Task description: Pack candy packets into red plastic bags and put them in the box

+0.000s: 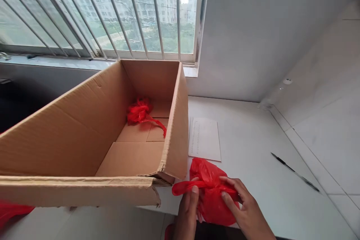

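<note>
Between my two hands, at the front edge of the white table, is a red plastic bag [218,210] drawn together at its middle. My left hand [189,206] is closed on it, the thumb pressing a twisted loop of the bag that points left. My right hand [242,202] pinches the gathered plastic on the other side. What the bag contains, if anything, is hidden. Left of my hands stands a large open cardboard box [70,127]. On its floor, toward the far end, lies another crumpled red plastic bag [139,111] with a twisted tail.
A white card [205,138] with small print lies beside the box on the white table [242,131]. A black pen [295,172] rests near the tiled wall at right. More red plastic [12,212] shows at the lower left. A barred window [135,15] is behind the box.
</note>
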Demonstrator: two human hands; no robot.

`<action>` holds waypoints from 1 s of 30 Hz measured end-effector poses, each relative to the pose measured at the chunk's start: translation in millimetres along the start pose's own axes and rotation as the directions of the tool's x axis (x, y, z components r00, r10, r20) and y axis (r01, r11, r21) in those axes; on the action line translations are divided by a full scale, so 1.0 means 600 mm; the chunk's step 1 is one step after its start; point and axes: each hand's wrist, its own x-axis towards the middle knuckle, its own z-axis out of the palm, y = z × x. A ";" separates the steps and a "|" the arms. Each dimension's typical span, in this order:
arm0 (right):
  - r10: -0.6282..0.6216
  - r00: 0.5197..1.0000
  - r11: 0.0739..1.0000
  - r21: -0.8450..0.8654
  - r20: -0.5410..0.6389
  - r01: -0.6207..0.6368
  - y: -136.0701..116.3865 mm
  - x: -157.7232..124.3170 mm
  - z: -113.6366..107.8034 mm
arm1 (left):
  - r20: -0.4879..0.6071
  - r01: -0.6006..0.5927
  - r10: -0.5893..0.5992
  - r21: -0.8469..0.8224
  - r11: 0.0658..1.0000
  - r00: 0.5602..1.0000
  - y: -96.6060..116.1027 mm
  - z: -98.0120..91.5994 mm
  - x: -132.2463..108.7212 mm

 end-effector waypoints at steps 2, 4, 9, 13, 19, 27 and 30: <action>-0.024 1.000 1.000 -0.019 -0.005 0.024 -0.004 -0.002 0.000 | 0.014 0.047 -0.047 -0.035 0.998 0.999 0.007 0.001 0.003; -0.044 0.999 0.999 -0.023 -0.028 0.044 -0.012 -0.002 -0.004 | 0.010 0.089 -0.089 -0.064 0.994 0.996 0.016 -0.002 0.008; -0.055 0.997 0.998 0.027 -0.051 0.057 -0.027 -0.002 -0.022 | -0.006 0.111 -0.113 -0.120 0.987 0.994 0.027 -0.008 0.015; -0.066 0.996 0.997 0.046 -0.064 0.069 -0.026 -0.005 -0.035 | -0.011 0.129 -0.132 -0.128 0.983 0.991 0.024 -0.008 0.018; -0.058 0.998 0.998 0.031 -0.035 0.059 -0.019 -0.014 -0.046 | 0.010 0.177 -0.177 -0.116 0.977 0.984 0.029 -0.012 0.026; -0.231 0.968 0.971 -0.039 0.100 0.235 -0.021 -0.033 -0.031 | 0.192 0.249 -0.232 -0.072 0.966 0.954 0.041 0.022 0.001; -0.344 0.918 0.938 0.040 0.197 0.343 -0.023 -0.052 -0.019 | 0.178 0.150 -0.126 -0.131 0.980 0.976 0.052 0.043 -0.018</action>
